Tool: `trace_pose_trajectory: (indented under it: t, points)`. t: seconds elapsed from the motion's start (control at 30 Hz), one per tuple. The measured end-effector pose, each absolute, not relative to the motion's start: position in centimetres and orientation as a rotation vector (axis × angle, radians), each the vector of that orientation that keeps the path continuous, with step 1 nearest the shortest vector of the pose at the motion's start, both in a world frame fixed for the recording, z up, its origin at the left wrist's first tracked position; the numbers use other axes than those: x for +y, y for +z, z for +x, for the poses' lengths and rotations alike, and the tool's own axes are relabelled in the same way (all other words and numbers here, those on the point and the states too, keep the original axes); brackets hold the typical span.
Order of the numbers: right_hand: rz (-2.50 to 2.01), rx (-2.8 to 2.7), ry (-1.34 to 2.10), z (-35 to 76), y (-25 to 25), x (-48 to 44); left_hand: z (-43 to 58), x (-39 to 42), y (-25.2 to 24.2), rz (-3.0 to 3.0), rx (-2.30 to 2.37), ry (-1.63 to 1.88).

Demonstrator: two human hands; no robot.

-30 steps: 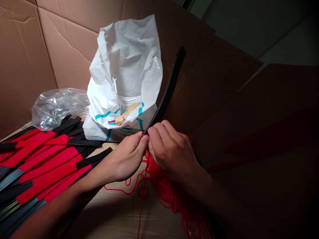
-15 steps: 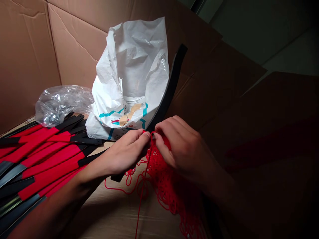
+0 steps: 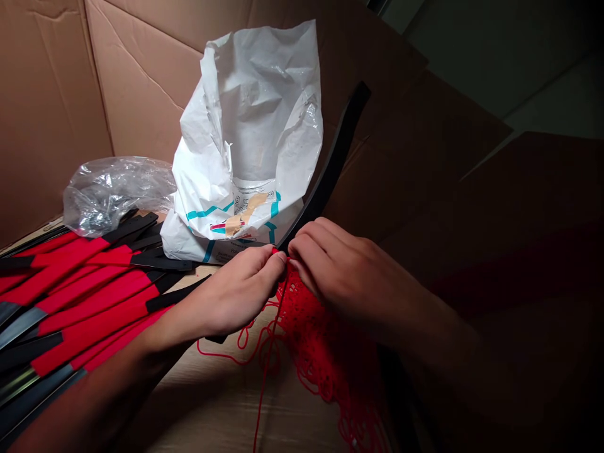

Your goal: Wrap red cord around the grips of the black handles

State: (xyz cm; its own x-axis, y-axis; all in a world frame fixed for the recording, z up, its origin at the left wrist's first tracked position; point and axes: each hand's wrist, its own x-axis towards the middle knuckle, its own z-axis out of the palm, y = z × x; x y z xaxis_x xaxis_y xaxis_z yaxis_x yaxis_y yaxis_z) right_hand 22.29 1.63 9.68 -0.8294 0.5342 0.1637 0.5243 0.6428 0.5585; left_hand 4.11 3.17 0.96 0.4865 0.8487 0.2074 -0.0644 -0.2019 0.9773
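My left hand (image 3: 240, 289) is closed around the middle of a long curved black strip (image 3: 336, 163), its thumb pressed against a bit of red winding on it. The strip's upper end rises past the white bag, and its lower end shows under my left wrist. My right hand (image 3: 333, 264) is closed beside the left thumb, its fingertips pinched on red cord at the strip; the exact grip is partly hidden. Beneath both hands hangs a loose tangle of red cord (image 3: 314, 336), with one strand running straight down.
At left lies a pile of black strips with red-wrapped middles (image 3: 101, 302). Behind it is a crumpled clear plastic bag (image 3: 117, 189). An open white plastic bag (image 3: 201, 170) stands beyond my hands. Cardboard walls (image 3: 141, 56) surround the wooden surface (image 3: 202, 390); the right side is dark.
My right hand has turned, bringing its fingers down closer to the left thumb, and the thumb is now hidden. The strip's upper end has shifted slightly right.
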Motion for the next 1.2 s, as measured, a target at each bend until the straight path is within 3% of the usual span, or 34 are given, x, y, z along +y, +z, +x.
trace_pose_trajectory:
  t: [0.2,0.47,0.77,1.2]
  points:
    - [0.934,2.779,1.202,21.4,8.1,0.9,4.7,3.0,1.0,1.613,0.83,0.936]
    - [0.827,2.791,1.273,21.7,8.1,1.3,4.5,2.7,0.9,1.671,0.871,0.914]
    - [0.867,3.068,1.451,21.9,4.9,2.5,5.3,2.1,0.3,1.79,0.96,1.113]
    - [0.964,3.1,1.541,21.4,4.0,2.5,5.5,1.9,-1.6,2.11,0.866,1.334]
